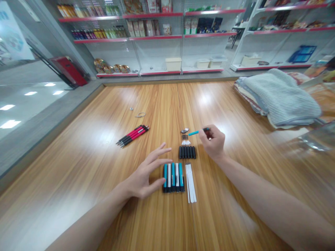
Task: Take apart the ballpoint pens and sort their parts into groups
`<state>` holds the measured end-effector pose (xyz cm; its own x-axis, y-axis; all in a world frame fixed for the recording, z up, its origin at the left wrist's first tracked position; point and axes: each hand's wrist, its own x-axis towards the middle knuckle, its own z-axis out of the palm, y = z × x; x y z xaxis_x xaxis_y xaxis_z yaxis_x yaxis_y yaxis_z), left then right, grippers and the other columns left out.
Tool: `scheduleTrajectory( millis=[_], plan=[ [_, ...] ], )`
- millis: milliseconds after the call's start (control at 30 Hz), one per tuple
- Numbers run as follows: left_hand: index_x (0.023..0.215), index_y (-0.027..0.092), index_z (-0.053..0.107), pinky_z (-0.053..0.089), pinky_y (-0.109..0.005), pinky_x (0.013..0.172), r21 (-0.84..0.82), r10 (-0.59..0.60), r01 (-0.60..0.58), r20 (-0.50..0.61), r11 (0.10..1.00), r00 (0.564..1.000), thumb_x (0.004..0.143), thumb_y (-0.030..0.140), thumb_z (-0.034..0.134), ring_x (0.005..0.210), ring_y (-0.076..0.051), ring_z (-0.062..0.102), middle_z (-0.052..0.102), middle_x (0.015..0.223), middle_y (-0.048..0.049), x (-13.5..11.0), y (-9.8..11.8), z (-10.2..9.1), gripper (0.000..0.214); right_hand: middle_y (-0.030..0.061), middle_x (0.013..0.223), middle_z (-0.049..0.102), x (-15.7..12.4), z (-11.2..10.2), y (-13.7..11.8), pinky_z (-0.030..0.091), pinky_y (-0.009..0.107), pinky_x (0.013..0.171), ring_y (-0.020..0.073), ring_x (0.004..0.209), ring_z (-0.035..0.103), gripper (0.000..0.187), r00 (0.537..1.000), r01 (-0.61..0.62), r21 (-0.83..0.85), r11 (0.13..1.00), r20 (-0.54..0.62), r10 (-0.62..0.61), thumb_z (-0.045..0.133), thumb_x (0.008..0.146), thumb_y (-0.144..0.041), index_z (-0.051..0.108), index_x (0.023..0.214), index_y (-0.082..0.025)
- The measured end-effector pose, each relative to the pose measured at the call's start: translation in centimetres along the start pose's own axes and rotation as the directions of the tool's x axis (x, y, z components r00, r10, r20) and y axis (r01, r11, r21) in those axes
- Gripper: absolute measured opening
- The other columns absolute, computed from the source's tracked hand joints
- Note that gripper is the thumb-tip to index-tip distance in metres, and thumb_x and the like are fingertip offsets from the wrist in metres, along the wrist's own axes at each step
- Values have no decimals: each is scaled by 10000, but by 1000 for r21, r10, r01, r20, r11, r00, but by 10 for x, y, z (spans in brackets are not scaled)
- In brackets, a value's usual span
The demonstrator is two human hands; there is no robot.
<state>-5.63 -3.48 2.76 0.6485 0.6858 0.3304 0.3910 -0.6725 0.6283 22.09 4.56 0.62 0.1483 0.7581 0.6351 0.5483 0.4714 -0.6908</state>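
While right grip (213, 141) pinches one teal pen barrel (195, 132), left grip (142, 177) spreads beside five teal-and-white barrels (173, 174).

Right hand (213, 142) pinching, left hand (141, 177) open, fingers (159, 152) spread

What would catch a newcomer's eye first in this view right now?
The neat row of teal and white pens stands out first, at the middle of the wooden table, with the left hand right beside it. Just beyond, the right hand holds a teal pen part. Farther off, red and black pens lie to the left, and a folded grey blanket sits at the far right.
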Motion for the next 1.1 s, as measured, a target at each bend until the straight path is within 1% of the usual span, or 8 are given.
scheduleTrajectory(
  millis=[100,200,267,500,600,800,933,1100],
  plan=[
    [1287,215,503,410,-471,999,-106,-97,70,-278,992,956,848,174,558,1060,-235,573,654,1041,-100,-2,-9,8,445,-3,741,660,-14,-1,-22,468,225,537,99,564,565,149,876,448,117,886,141,-461,643,807,-216,626,955,-206],
    [1355,210,457,464,-390,925,-292,-226,144,-270,946,936,886,195,537,880,-179,622,680,895,-62,-4,-13,14,476,33,906,700,-27,1,-39,519,255,644,134,755,642,293,645,661,247,709,295,-704,644,827,-205,588,1114,-217],
    [1311,213,522,497,-323,847,-410,-319,210,-217,887,923,897,231,535,862,-164,628,680,932,-66,-4,-11,17,414,42,937,697,-31,2,-45,507,258,606,133,733,628,338,560,715,262,649,342,-755,656,820,-180,576,1148,-201],
    [1082,172,640,411,-190,452,-743,-569,351,-48,569,821,822,350,645,487,-78,491,586,642,5,3,-7,33,316,40,914,666,-32,2,-52,522,271,643,146,765,603,352,458,758,284,588,410,-789,643,836,-177,559,1176,-213],
    [987,180,610,387,-181,434,-819,-636,288,-118,497,762,812,342,655,493,-73,482,582,661,8,8,-10,35,242,45,974,655,-35,4,-53,522,283,668,149,782,596,440,509,729,282,624,385,-769,608,830,-122,513,1241,-245],
    [859,187,545,324,-182,448,-756,-654,217,-340,618,676,834,291,596,472,-59,396,446,600,53,3,-22,16,119,66,926,618,-30,6,-36,536,319,673,180,797,599,480,829,467,220,856,226,-511,578,798,-120,475,1253,-232],
    [787,171,578,349,-209,503,-320,-499,401,-336,858,799,823,252,552,536,-96,455,477,613,28,-6,-31,1,92,30,823,582,-19,5,-24,470,263,528,131,621,517,405,929,303,172,937,163,-331,554,799,-119,500,1188,-219],
    [869,202,635,364,-221,565,200,-324,342,-119,918,939,827,239,509,565,-113,479,489,601,26,-7,-32,-2,137,15,797,553,-15,6,-20,433,249,504,118,602,487,350,963,204,160,966,145,-228,543,809,-153,514,1153,-210]
  ],
)
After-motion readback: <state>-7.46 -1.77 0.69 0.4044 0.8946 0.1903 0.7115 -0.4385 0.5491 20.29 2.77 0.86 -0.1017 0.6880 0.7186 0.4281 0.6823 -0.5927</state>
